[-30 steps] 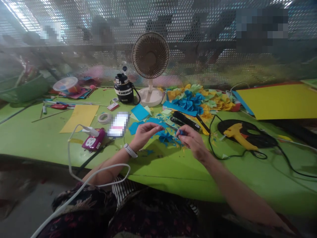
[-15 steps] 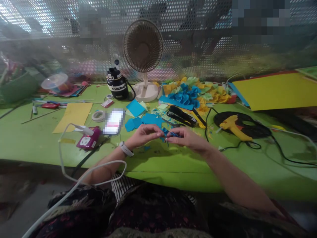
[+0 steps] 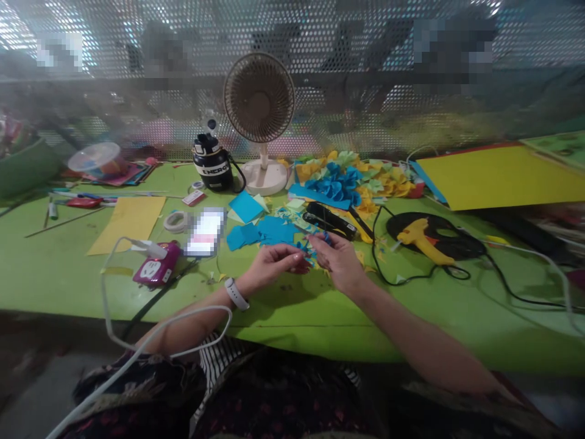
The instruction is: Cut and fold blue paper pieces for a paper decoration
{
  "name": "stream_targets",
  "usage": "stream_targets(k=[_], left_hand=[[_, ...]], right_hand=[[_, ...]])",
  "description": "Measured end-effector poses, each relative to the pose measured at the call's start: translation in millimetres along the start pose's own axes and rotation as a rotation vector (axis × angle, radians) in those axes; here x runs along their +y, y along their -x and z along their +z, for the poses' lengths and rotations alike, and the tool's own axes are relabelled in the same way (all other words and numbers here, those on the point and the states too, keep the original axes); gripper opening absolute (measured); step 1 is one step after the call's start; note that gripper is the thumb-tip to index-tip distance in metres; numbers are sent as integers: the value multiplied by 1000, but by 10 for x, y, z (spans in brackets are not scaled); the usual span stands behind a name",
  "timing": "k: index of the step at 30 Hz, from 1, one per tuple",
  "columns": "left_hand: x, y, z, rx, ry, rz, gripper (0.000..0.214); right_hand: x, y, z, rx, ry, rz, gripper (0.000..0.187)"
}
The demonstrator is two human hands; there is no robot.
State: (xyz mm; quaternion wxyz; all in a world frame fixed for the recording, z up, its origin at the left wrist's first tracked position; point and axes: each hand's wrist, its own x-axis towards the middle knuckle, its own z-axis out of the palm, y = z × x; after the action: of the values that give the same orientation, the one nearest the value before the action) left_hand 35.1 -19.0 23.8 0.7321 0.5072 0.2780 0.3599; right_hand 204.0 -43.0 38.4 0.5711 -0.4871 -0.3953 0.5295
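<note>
Yellow paper (image 3: pixel 127 224) lies toward the left end of the green table (image 3: pixel 274 314), with a tape roll (image 3: pixel 176 222) beside its right edge. A white cable (image 3: pixel 82 403) is looped across the left forearm, short of the table's near edge; it is best kept off the wrist, so that fine movements are not tugged.

Above the middle of the table, near the near edge, the left hand (image 3: pixel 276 265) is held with thumb and forefinger brought together; whether a scrap is pinched there cannot be told. Small blue paper bits (image 3: pixel 309 257) are seen between the two hands. By the right hand (image 3: pixel 337 259), a dark blue piece (image 3: pixel 326 236) is pinched between thumb and curled fingers; its exact form is too small to make out. A light grip seems advisable, as thin paper creases easily.

Farther right, a black stapler (image 3: pixel 329 220) and a yellow glue gun (image 3: pixel 423 241) are lying; the glue gun's tip is best avoided.
</note>
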Motion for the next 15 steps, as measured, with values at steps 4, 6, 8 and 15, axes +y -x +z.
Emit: stream_targets(k=[4,6,8,15], left_hand=[[12,2,0,49,16,-20,39],[23,5,-6,53,28,-26,39],[23,9,-5,49,41,-38,42],[-25,-15,9,90,27,-36,40]], right_hand=[[-8,-4,-11,21,-26,-28,41],[-3,-7,-12,31,-35,-25,41],[11,-11,-7,37,-36,-18,42],[89,-22,10,39,30,-32,42]])
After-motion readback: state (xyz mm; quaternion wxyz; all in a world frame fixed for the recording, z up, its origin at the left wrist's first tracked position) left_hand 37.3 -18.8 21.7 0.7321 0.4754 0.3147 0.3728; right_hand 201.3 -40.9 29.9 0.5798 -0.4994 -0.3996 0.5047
